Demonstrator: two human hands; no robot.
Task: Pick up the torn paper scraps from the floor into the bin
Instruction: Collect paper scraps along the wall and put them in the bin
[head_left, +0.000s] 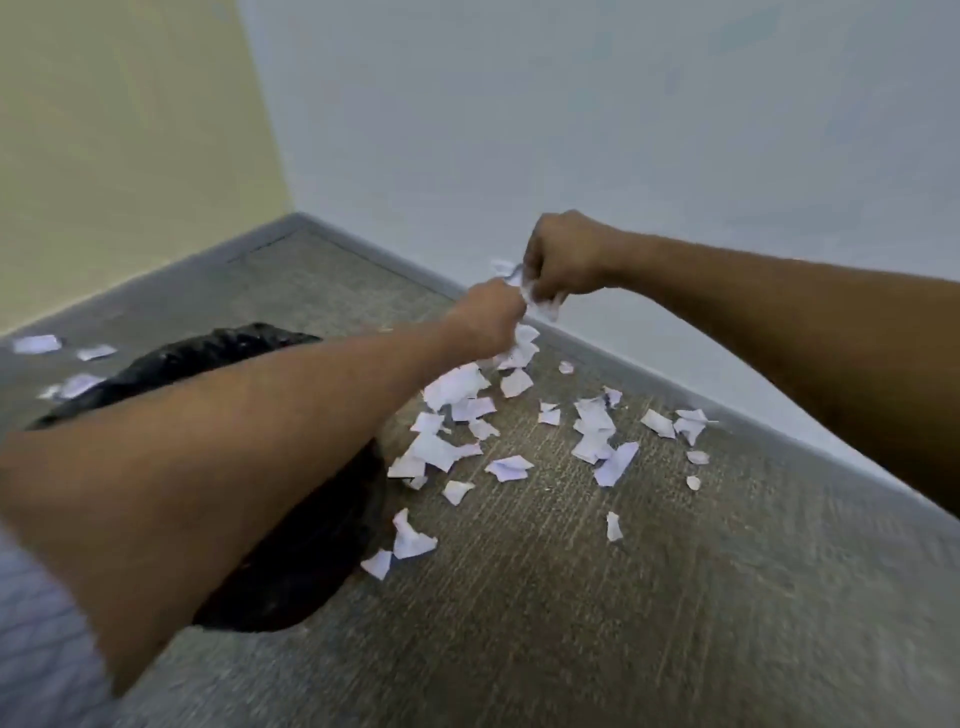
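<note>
Both fists, left hand (488, 317) and right hand (563, 257), clutch white paper scraps (540, 306) above the littered carpet (571, 597), beside the black-lined bin (291, 566).

Matt white torn paper scraps (597, 431) on coarse, ribbed grey carpet floor (571, 597); glossy black plastic liner on bin (218, 348).

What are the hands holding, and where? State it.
Both the right hand and left hand are closed on bunched paper scraps, pinched between fingers; exact hold unclear.
</note>
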